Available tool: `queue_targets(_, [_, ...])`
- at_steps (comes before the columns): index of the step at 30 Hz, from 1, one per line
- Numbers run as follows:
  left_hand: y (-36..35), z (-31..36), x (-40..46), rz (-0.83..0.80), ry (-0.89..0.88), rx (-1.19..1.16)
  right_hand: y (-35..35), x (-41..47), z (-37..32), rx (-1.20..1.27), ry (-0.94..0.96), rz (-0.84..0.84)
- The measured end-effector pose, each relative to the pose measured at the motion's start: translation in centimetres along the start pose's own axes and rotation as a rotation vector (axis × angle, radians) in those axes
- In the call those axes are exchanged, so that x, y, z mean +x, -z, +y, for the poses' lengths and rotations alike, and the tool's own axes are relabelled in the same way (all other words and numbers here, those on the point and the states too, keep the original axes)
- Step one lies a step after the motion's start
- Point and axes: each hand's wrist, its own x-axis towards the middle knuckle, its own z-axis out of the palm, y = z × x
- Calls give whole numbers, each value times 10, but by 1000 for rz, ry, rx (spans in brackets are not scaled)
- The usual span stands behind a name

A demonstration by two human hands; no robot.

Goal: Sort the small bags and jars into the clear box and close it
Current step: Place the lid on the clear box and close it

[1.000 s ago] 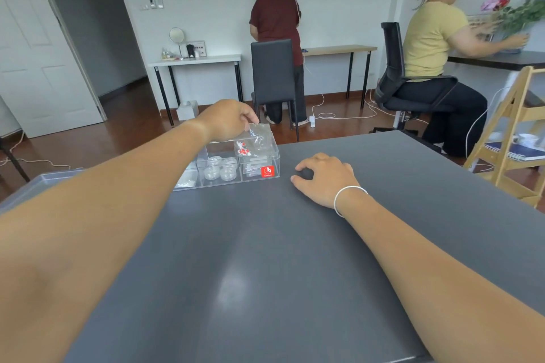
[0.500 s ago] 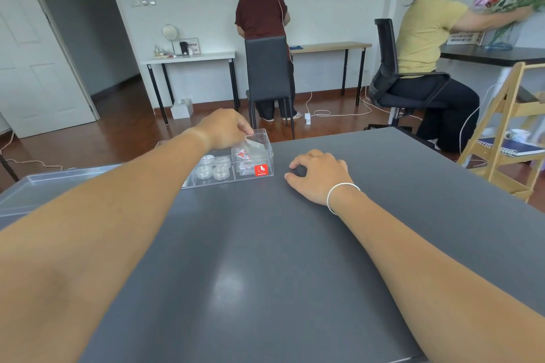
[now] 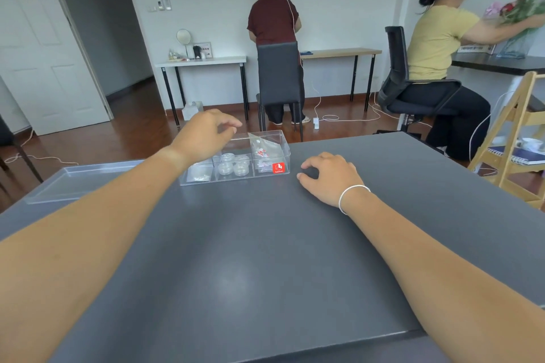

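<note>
A clear box (image 3: 283, 153) with a red label stands at the far edge of the grey table (image 3: 265, 259). Its middle compartment holds several small clear jars (image 3: 233, 165). The left compartment holds a small bag (image 3: 199, 174). In the right compartment a small bag with red bits (image 3: 261, 147) stands tilted, sticking up above the rim. My left hand (image 3: 206, 132) hovers over the box's left half, fingers loosely apart, holding nothing. My right hand (image 3: 327, 177) rests curled on the table just right of the box, touching nothing I can see.
The box's clear lid (image 3: 76, 180) lies flat on the table to the left. Beyond the table stand a dark chair (image 3: 280, 76), two people at desks, an office chair (image 3: 413, 91) and a wooden rack (image 3: 519, 132) at the right.
My left hand has let go of the bag with red bits and lifted off to the left. The bag now stands in the right compartment. My right hand has stayed put.
</note>
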Motion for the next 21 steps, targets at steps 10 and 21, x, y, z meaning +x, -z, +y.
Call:
queue_targets(10, [77,-71,-90,178,144,97,-20,-36,-82,43,324,36])
queue_targets(21, [121,-159,-171,150,356,310,-58,-38,-184,186,466,-8])
